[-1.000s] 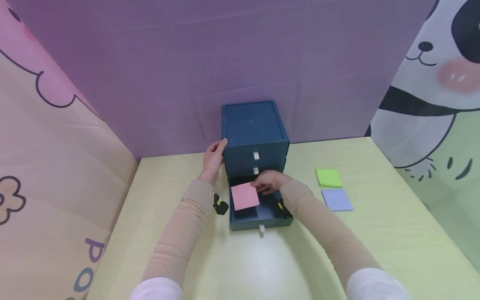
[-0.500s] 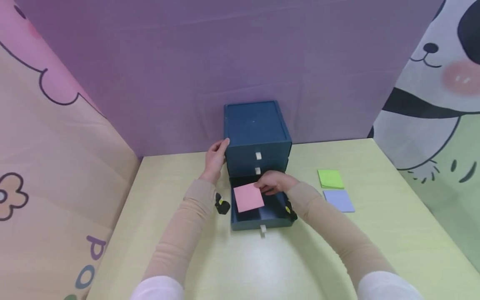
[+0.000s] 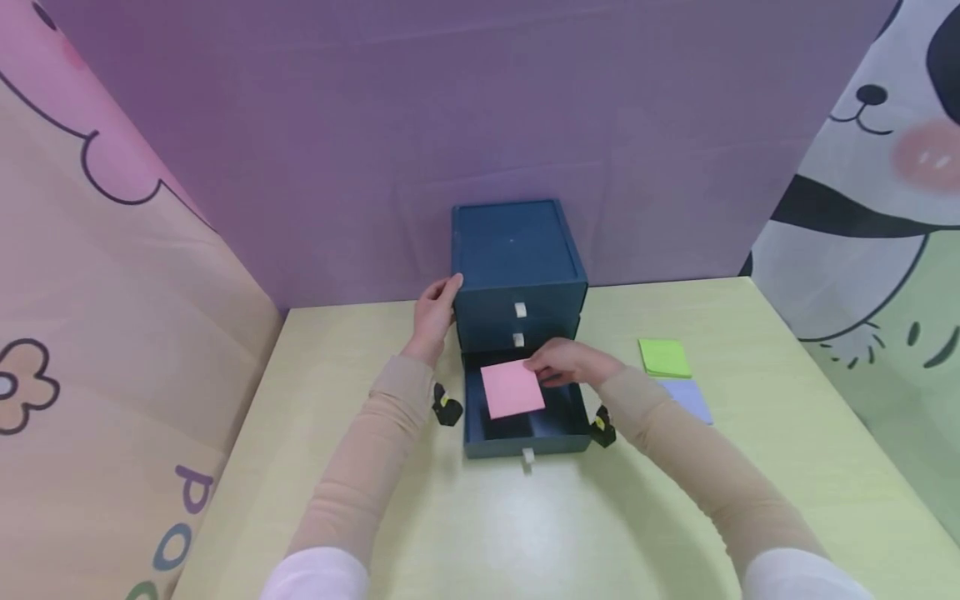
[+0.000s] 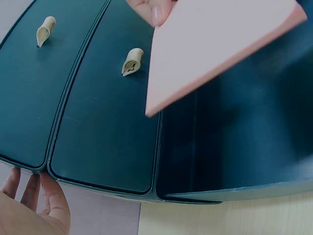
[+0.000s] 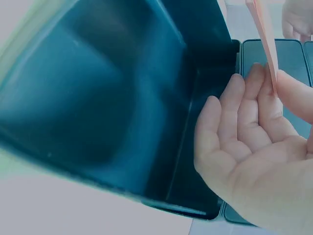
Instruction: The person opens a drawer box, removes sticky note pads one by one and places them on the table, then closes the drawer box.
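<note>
A dark blue desktop drawer cabinet (image 3: pixel 517 246) stands against the purple backdrop, its bottom drawer (image 3: pixel 558 425) pulled out. My right hand (image 3: pixel 566 362) pinches a pad of pink sticky notes (image 3: pixel 512 389) between thumb and fingers, above that drawer. Seen in the left wrist view, the pink pad (image 4: pixel 210 54) hangs tilted, apart from the drawer floor. My left hand (image 3: pixel 432 317) rests on the cabinet's left side near the front top corner. The left wrist view shows the left hand's fingers (image 4: pixel 55 198) lying fairly straight against that side.
Two more sticky-note pads, green (image 3: pixel 664 358) and violet (image 3: pixel 692 400), lie on the pale table to the right. The right forearm partly covers the violet one. White tabs (image 3: pixel 521 310) mark the closed upper drawers. Printed panels (image 3: pixel 862 208) border the table at both sides.
My right hand has shifted to the right with the pink pad, still over the pulled-out drawer. The left hand stays at the cabinet's side. The head view has shifted slightly.
</note>
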The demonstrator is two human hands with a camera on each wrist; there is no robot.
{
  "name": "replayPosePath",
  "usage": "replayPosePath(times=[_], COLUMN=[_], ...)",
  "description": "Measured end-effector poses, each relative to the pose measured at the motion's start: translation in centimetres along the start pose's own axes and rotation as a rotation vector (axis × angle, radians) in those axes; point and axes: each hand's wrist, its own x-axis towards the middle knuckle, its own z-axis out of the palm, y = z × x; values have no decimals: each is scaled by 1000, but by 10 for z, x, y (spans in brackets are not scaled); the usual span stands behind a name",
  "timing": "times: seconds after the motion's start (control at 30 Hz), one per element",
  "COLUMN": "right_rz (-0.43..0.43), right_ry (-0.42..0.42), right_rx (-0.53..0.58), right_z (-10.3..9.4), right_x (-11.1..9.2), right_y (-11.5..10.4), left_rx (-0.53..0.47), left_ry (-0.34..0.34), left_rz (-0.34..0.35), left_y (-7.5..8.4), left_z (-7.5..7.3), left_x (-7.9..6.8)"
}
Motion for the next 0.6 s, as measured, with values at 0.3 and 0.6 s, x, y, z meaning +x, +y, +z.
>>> replayPosePath(times=[0.3, 0.6], right_rz=[-2, 25], right_ry=[2, 8], right_rx=[-30, -112], right_z=[-13, -38], right_x=[-7, -20], right_y=[11, 23], left_rx=[-8, -20], left_ry=[5, 28], left_rz=[-24, -29], left_y=[0, -4], left_z=[-3, -6], left_x=[1, -1])
